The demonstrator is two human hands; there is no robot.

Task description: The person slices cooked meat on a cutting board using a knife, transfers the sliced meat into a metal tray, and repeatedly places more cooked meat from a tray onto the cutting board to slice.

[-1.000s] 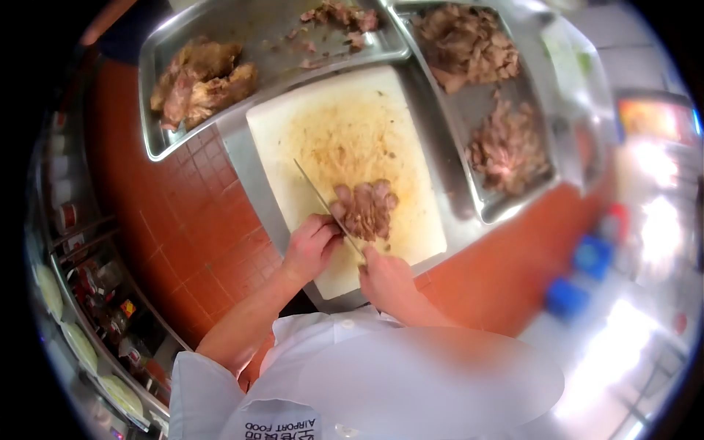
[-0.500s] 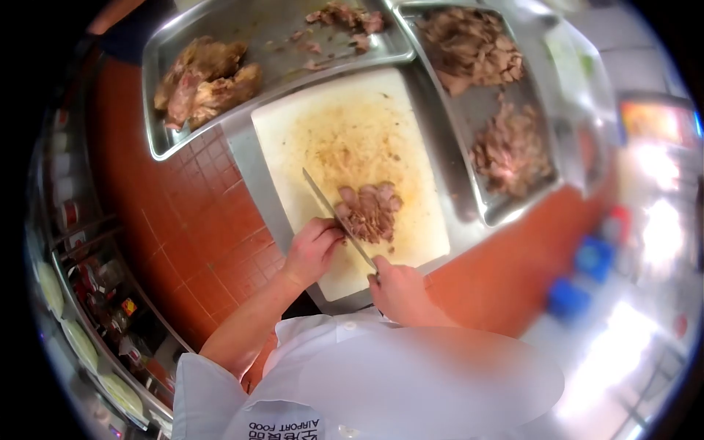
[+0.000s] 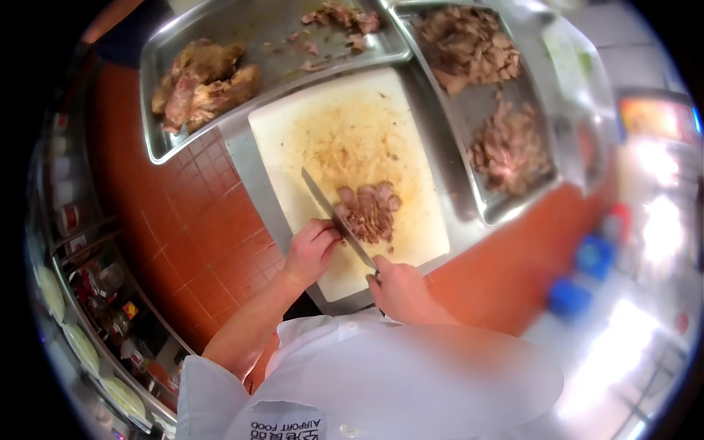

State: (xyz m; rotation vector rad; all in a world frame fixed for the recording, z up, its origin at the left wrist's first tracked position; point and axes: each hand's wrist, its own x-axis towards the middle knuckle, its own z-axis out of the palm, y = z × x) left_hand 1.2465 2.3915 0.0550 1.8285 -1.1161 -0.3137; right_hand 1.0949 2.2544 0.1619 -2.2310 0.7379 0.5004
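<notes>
My right hand (image 3: 400,290) is closed around the handle of a knife (image 3: 328,209). Its long blade slants up and left across the white cutting board (image 3: 403,110). Against the blade's right side lies a small pile of sliced brown meat (image 3: 371,213). My left hand (image 3: 313,248) is at the blade's left side, fingers curled and pressed together at the board's left edge. A bit of meat shows by its fingertips, mostly hidden under the fingers.
Beyond the board, a metal tray (image 3: 275,86) holds large meat chunks (image 3: 205,84) and scraps (image 3: 345,18). At right, another tray (image 3: 456,125) holds two heaps of sliced meat (image 3: 469,51). A shelf with containers (image 3: 110,293) stands left. Someone's arm (image 3: 110,18) shows at top left.
The view has shifted very slightly. The hands, knife and meat stay in almost the same places on the board.
</notes>
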